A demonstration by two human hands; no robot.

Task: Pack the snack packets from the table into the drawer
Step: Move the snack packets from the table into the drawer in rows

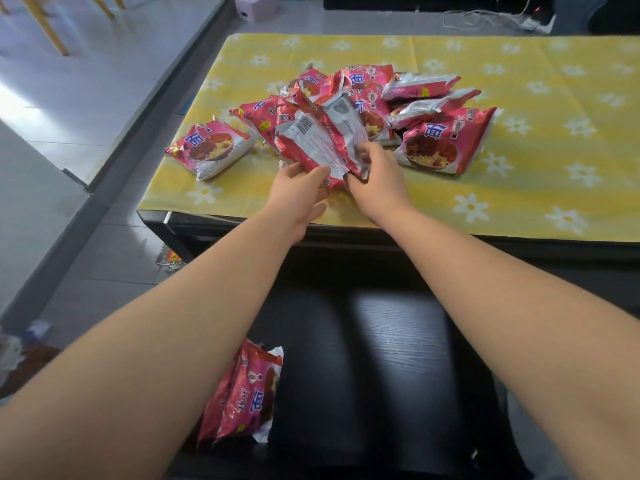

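Note:
Several pink snack packets [349,95] lie heaped on the table [519,188], which has a yellow flowered cloth. One packet [207,148] lies apart at the left, another [446,140] at the right. My left hand [301,195] and my right hand [377,181] both grip the lower edge of a small bunch of packets [322,136], lifted and tilted back side up near the table's front edge. Below me the open dark drawer [381,375] holds two packets [246,393] standing at its left side.
Grey tiled floor [86,98] lies to the left, with wooden chair legs [45,22] at the far left. A stray packet [169,259] lies on the floor under the table corner. Cables [485,19] and a pink box [254,6] lie beyond the table.

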